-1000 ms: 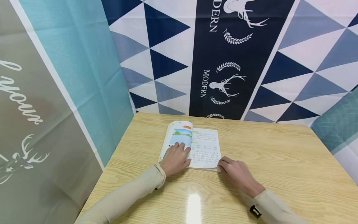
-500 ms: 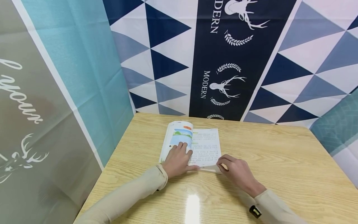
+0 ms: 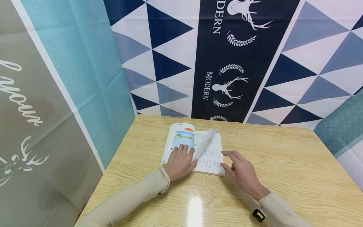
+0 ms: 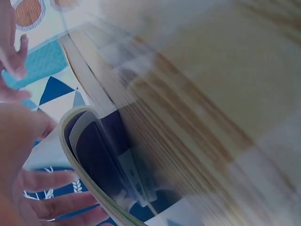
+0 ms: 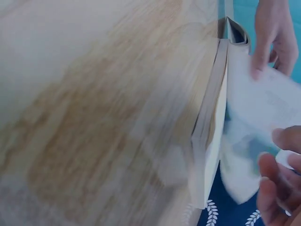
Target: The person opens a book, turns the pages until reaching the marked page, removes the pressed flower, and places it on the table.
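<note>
An open book with printed text lies on the table, a landscape picture on its left page. One loose page stands up from the middle, leaning toward the left side and blurred by motion. Flat on the left page rests my left hand, its thumb at the foot of that raised page. My right hand is at the book's right edge, thumb and fingers spread apart with nothing between them. In the right wrist view the raised page hangs between both hands. The book's curled left half shows in the left wrist view.
The wooden table extends around the book, with a bright light reflection near its front. Patterned fabric hangs behind the table, and a blue and grey curtain stands along its left side.
The right fingers have let go of the page corner they lifted and have spread apart. The page has swung up and leftward, uncovering another text page. My left thumb has drawn back a little.
</note>
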Demonstrator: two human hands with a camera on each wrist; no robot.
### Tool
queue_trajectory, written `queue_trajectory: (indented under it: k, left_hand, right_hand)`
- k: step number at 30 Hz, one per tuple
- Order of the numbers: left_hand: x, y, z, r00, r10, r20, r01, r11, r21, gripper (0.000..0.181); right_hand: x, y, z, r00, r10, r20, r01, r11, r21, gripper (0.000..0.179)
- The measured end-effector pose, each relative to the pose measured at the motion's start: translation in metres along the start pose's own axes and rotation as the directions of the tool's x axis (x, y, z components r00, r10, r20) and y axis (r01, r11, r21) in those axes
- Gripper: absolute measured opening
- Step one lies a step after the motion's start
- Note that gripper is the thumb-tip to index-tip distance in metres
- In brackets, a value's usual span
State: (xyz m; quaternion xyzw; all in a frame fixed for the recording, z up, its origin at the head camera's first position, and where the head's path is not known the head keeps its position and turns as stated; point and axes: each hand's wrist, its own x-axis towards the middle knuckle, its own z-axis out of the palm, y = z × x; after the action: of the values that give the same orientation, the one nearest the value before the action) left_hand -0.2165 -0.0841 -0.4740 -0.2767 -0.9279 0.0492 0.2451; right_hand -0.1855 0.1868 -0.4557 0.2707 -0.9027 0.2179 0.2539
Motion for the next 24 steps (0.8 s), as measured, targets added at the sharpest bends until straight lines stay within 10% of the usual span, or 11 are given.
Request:
queue_trajectory:
  k: [14,24]
  left_hand:
    - [-0.001,-0.011,-0.003,0.987,-0.09,-0.136,0.064,0.981,-0.185,0.07]
    - [0.001,-0.018,-0.001,0.983,-0.011,-0.183,0.001,0.999,-0.052,0.026]
  right_hand:
    - [-0.013,0.008,0.011,0.969,0.07,0.237,-0.045,0.993,-0.112,0.043]
    - [-0.013,0.01,0.01,0.961,0.002,0.278,0.031,0.993,-0.116,0.015]
